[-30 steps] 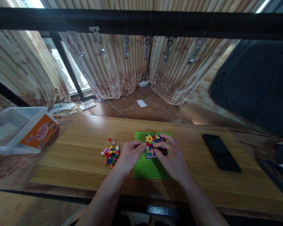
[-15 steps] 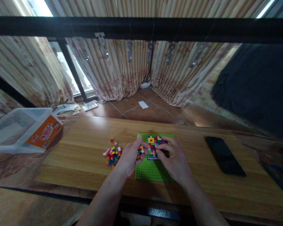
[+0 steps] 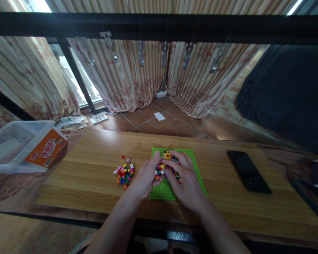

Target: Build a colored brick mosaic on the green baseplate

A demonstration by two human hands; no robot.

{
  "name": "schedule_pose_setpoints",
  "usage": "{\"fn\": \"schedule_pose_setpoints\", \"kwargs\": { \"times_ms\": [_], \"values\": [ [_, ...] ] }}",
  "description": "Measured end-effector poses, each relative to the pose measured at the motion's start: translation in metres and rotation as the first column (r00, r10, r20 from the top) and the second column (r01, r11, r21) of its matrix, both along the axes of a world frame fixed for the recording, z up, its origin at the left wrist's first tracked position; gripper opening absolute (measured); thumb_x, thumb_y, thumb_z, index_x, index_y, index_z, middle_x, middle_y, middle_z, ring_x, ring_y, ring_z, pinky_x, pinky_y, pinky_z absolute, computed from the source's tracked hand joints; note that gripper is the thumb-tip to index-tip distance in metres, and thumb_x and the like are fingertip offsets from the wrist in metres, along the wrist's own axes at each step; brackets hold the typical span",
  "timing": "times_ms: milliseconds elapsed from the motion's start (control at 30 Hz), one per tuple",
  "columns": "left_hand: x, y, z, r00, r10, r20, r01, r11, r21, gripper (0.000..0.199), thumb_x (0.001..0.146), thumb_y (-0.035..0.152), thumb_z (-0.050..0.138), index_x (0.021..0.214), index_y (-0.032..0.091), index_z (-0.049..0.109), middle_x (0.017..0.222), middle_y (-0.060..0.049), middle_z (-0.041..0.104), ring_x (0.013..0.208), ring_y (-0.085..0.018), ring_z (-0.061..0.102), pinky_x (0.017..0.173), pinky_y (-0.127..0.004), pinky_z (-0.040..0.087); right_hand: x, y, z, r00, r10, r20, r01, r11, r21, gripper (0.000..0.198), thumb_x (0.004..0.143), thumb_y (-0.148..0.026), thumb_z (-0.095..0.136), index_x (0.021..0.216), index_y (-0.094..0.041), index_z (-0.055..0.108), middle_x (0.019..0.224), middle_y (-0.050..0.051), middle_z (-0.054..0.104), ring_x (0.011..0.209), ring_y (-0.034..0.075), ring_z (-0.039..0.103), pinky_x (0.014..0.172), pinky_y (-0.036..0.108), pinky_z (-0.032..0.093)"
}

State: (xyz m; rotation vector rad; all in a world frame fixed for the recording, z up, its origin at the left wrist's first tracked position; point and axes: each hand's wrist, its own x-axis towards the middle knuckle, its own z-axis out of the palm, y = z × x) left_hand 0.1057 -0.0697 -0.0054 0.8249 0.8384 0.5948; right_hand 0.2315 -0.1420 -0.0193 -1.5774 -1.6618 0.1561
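Note:
My left hand is cupped around a handful of small colourful toy bricks, its thumb pointing up. My right hand reaches across to these bricks, thumb and forefinger apart at their right side; nothing is plainly held between them. Beneath both hands lies a green studded baseplate. On it a mosaic of bricks shows yellow, red and purple pieces at its far edge, while my right hand covers most of the rest. Left of my left hand, a loose pile of bricks rests on the table.
The wooden table carries a black phone at the right. A clear plastic bin with an orange label stands off the table's left end. Curtains hang beyond the far edge, and a dark bar crosses above.
My right hand has moved left from the mosaic to the bricks in my left hand, covering more of the mosaic. My left hand stays about the same. The whole view has shifted slightly.

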Motion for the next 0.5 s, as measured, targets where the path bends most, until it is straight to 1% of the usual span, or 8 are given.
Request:
{"fn": "schedule_pose_setpoints", "kwargs": {
  "times_ms": [100, 167, 233, 400, 500],
  "values": [
    [0.0014, -0.001, -0.0001, 1.0, 0.002, -0.006, -0.002, 1.0, 0.028, 0.055, 0.072, 0.066, 0.066, 0.077, 0.011, 0.064, 0.056, 0.001, 0.052, 0.039, -0.003, 0.039, 0.037, -0.018, 0.012, -0.0006, 0.0002, 0.0019, 1.0, 0.009, -0.007, -0.009, 1.0, -0.019, 0.019, 0.091, -0.024, 0.057, 0.106, -0.028, 0.069, 0.132, 0.008, 0.057, 0.127, 0.028, 0.048, 0.109, 0.057, 0.035],
    [0.0022, -0.0015, -0.0001, 1.0, 0.002, 0.011, -0.003, 0.999, 0.038, 0.052, 0.072, 0.062, 0.069, 0.077, 0.01, 0.064, 0.057, 0.001, 0.053, 0.039, -0.003, 0.038, 0.038, -0.018, 0.012, -0.0019, 0.0006, 0.0039, 0.999, 0.01, -0.033, -0.011, 1.0, -0.025, 0.013, 0.09, -0.023, 0.059, 0.096, -0.027, 0.07, 0.13, 0.007, 0.058, 0.125, 0.027, 0.049, 0.108, 0.055, 0.037],
    [0.0025, -0.0016, 0.0, 0.999, 0.005, 0.036, -0.006, 1.0, 0.028, 0.049, 0.071, 0.058, 0.071, 0.077, 0.01, 0.064, 0.057, 0.002, 0.053, 0.039, -0.003, 0.038, 0.038, -0.017, 0.013, -0.0032, 0.0012, 0.0055, 0.997, 0.007, -0.078, -0.008, 1.0, -0.017, 0.01, 0.09, -0.022, 0.06, 0.09, -0.026, 0.069, 0.127, 0.007, 0.059, 0.124, 0.026, 0.05, 0.105, 0.053, 0.04],
    [0.0003, 0.0002, 0.0011, 0.994, -0.008, 0.106, 0.014, 0.998, -0.058, 0.043, 0.069, 0.052, 0.074, 0.077, 0.011, 0.063, 0.053, 0.004, 0.049, 0.038, -0.003, 0.037, 0.036, -0.015, 0.011, -0.0035, 0.0022, 0.0041, 0.977, -0.049, -0.207, 0.056, 0.998, 0.029, 0.009, 0.089, -0.026, 0.062, 0.091, -0.027, 0.07, 0.123, 0.006, 0.061, 0.119, 0.025, 0.053, 0.103, 0.05, 0.042],
    [-0.002, 0.002, 0.0032, 0.99, -0.021, 0.139, 0.037, 0.993, -0.11, 0.034, 0.068, 0.042, 0.075, 0.073, 0.011, 0.062, 0.055, 0.003, 0.051, 0.04, -0.003, 0.04, 0.034, -0.014, 0.013, -0.0013, 0.0023, 0.0014, 0.959, -0.096, -0.266, 0.109, 0.994, 0.033, 0.008, 0.089, -0.029, 0.062, 0.091, -0.026, 0.07, 0.124, 0.006, 0.062, 0.117, 0.025, 0.055, 0.102, 0.049, 0.042]
  ]
}}
